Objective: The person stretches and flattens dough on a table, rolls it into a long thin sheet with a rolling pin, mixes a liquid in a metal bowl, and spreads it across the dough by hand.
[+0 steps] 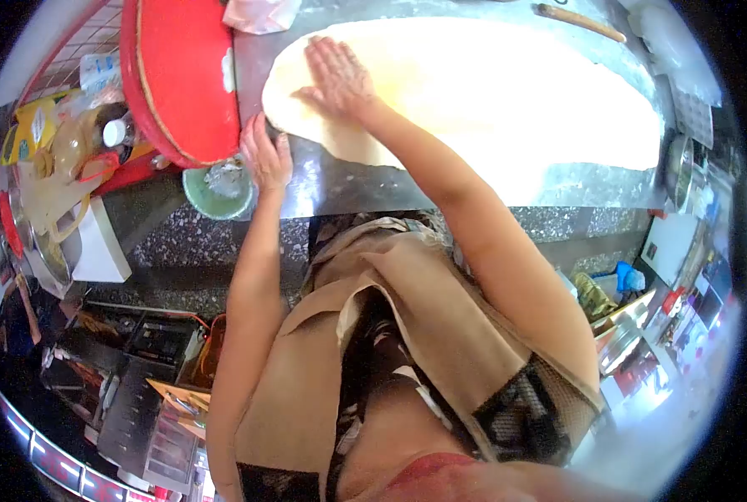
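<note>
A long sheet of pale dough (474,100) is spread over the metal worktop (331,186), its middle washed out by glare. My right hand (338,79) lies flat on the dough near its left end, fingers stretched out. Beside the red board or lid (185,75), my left hand (266,157) rests at its lower right corner, fingers extended and close to the worktop's edge. Whether the left fingertips touch the red piece or only the metal, I cannot tell. Nothing shows in either hand.
A green bowl (214,194) with crumpled clear plastic sits below my left hand. A rolling pin (581,22) lies at the far right of the worktop. Bottles and bags crowd the left, including a white-capped bottle (118,132). A pale plastic bag (261,13) lies at the top.
</note>
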{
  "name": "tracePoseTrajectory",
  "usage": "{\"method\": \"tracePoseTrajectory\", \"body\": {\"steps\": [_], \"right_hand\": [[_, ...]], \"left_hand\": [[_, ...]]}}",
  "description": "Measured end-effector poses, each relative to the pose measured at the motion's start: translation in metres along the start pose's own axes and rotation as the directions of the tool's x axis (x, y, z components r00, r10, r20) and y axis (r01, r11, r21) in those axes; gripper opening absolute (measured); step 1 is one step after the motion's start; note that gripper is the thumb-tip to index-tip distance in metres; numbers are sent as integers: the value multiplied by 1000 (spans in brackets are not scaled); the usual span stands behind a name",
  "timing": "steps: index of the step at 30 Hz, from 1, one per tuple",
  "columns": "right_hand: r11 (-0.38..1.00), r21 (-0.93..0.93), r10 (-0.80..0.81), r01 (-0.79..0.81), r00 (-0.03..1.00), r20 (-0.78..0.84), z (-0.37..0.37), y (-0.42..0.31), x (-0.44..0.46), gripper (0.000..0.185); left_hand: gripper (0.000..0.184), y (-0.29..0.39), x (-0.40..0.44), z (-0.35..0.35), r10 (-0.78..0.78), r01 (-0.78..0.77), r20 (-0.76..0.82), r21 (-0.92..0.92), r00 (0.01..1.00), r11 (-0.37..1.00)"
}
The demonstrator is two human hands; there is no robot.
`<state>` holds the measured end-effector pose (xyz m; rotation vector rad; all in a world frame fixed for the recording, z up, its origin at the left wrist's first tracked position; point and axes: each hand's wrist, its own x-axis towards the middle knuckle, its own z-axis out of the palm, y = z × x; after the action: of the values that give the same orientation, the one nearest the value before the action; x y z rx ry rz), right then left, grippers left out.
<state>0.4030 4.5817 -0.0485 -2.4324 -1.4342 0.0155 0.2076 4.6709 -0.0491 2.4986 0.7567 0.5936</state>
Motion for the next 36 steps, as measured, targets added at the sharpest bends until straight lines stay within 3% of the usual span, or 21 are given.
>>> {"method": "tracePoseTrajectory", "body": {"steps": [1, 2, 7, 9, 13, 17, 21, 24, 25, 26, 29, 30, 31, 34, 36], "right_hand": [[995, -79, 54, -55, 998, -9, -5, 21, -3, 82], [994, -77, 77, -83, 994, -76, -5, 46, -11, 82], [962, -125, 228, -242, 967, -116, -47, 162, -59, 78], [922, -121, 367, -369, 929, -38, -66, 195, -78, 79], [898, -24, 435, -440, 893, -115, -82, 233, -128, 76], [892, -54, 445, -449, 892, -78, -76, 195, -179, 77], [849, -51, 518, -525, 848, -113, -55, 132, -164, 79], [901, 85, 435, -426, 887, -156, -28, 86, -127, 77], [962, 79, 273, -261, 924, -268, -17, 66, -114, 77], [942, 79, 334, -327, 937, -99, -17, 40, -95, 77], [964, 205, 198, -170, 972, -128, 1, -25, -55, 74], [961, 220, 181, -171, 983, -26, 3, -43, -45, 74], [968, 221, 131, -123, 991, -25, 11, -58, -36, 74], [988, 151, 21, -16, 999, -27, 26, -90, -20, 73], [980, -200, -21, 25, 1000, 21, 25, -104, -21, 74]], "left_hand": [[56, 0, 0, 0, 1, -1, 0, 5, 1000, 1000], [56, 0, 0, 1, 7, -7, 4, 18, 1000, 1000], [57, 1, 0, 2, 2, -5, 30, 100, 1000, 995], [57, 3, 1, 3, 15, -18, 29, 100, 999, 995], [58, 7, 0, 1, -4, -5, 59, 154, 998, 988], [59, 7, -1, -1, -21, 12, 70, 134, 997, 991], [60, 5, -1, 1, -22, 16, 56, 92, 998, 996], [62, -3, -3, 2, 13, -14, 23, 52, 1000, 999], [62, -3, -2, 1, 22, -23, 11, 35, 1000, 999], [62, -4, -2, 0, 39, -39, 3, 2, 999, 999], [63, -3, -1, -1, 75, -76, -23, -56, 997, 996], [62, -3, -1, -1, 73, -75, -30, -91, 997, 993], [62, -4, -1, -2, 70, -74, -35, -128, 997, 989], [62, -9, -1, 0, 42, -56, -73, -208, 996, 976], [62, -13, -4, 2, 22, -40, -75, -250, 997, 967]]}}
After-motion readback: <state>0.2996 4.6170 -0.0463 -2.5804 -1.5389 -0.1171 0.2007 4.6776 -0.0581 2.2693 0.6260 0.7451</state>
